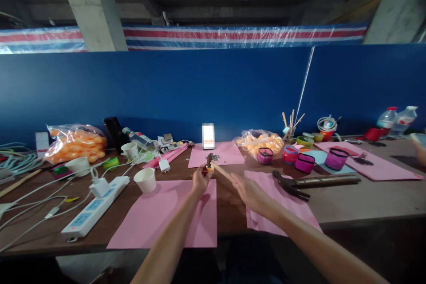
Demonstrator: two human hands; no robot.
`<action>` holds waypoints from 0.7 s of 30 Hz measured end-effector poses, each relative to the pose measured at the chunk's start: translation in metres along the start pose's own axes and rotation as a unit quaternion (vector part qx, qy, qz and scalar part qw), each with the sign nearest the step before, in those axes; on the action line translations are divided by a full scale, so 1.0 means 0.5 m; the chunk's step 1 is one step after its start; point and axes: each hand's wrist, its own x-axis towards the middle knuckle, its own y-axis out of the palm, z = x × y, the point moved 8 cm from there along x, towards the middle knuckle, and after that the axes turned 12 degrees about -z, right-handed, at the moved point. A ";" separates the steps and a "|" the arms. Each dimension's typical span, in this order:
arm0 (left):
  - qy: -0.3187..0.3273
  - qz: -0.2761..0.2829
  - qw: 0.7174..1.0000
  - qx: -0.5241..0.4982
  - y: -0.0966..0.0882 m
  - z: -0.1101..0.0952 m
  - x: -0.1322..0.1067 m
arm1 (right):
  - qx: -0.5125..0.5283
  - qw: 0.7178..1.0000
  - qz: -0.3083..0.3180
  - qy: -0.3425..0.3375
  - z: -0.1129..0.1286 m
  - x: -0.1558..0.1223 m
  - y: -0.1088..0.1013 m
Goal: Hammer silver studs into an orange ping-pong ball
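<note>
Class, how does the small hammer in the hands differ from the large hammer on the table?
The small hammer is held above the table by the right hand; the large hammer lies flat, untouched. The small hammer's handle is pale, the large hammer's dark and thicker. Both have heads at left.

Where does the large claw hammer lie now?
In the head view, the claw hammer lies on the table, right of the right hand, its head on a pink paper sheet, in front of a purple container.
</note>
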 end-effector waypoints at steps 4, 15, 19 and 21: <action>-0.001 -0.006 1.000 -0.013 -0.001 0.002 0.001 | 0.018 1.000 -0.016 -0.013 0.000 0.003 -0.001; -0.001 0.003 0.998 -0.058 0.001 -0.005 -0.001 | 0.055 0.998 0.001 0.021 -0.020 0.009 0.011; -0.007 -0.006 0.998 -0.060 -0.001 -0.004 0.001 | 0.057 0.998 -0.005 0.020 -0.017 0.010 0.010; -0.010 -0.008 0.998 -0.062 -0.002 -0.004 0.000 | 0.061 0.998 -0.014 0.017 -0.013 0.009 0.007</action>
